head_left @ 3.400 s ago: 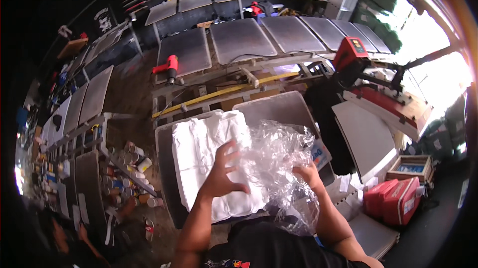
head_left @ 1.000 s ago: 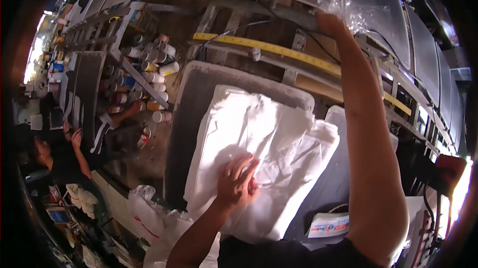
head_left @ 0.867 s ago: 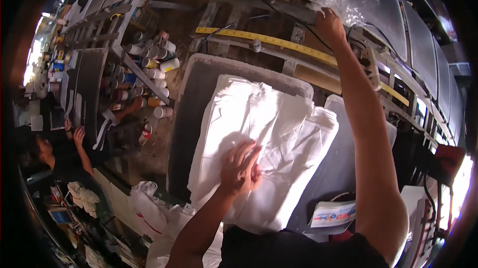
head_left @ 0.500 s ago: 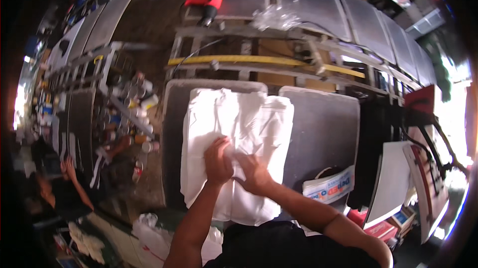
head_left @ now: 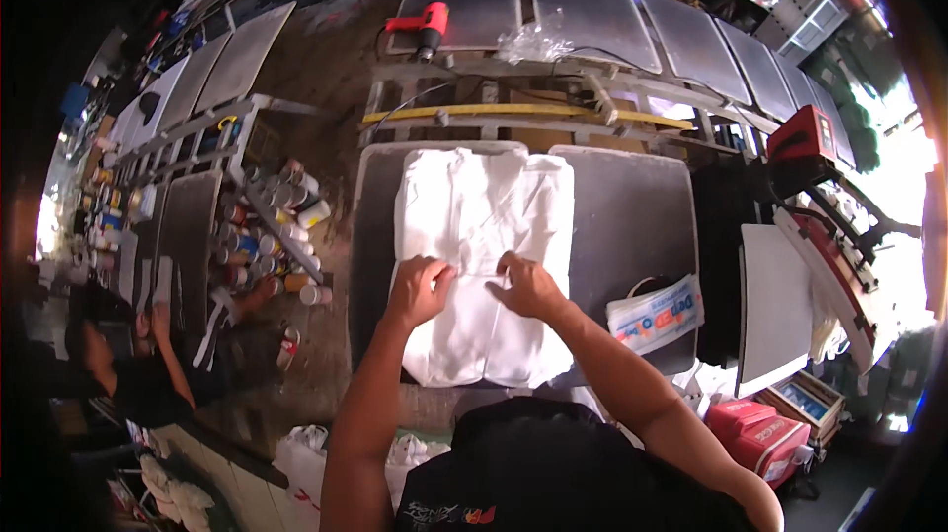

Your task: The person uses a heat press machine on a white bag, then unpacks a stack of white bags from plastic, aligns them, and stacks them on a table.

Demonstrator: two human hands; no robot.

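Observation:
A stack of folded white cloth (head_left: 489, 334) lies on a dark, flat board (head_left: 378, 236) in front of me. My left hand (head_left: 420, 288) is at the left part of the cloth, its fingers curled and pinching the fabric. Opposite it, my right hand (head_left: 530, 288) bends its fingers and thumb onto the same cloth. Between the two hands runs a crosswise crease or edge of fabric. Wrinkles show in the upper half of the cloth, while the lower half looks flatter with a lengthwise crease.
A second dark board (head_left: 632, 226) adjoins on the right, bearing a folded printed bag (head_left: 656, 313). Beyond are a yellow strip (head_left: 513, 109), a red heat gun (head_left: 430, 30) and crumpled clear plastic (head_left: 533, 43). Paint containers (head_left: 286, 236) crowd the left; another person (head_left: 138, 364) works there.
My hands have moved apart from the middle of the cloth, where they lay close together on it. The upper layer now looks straighter. My view has shifted slightly.

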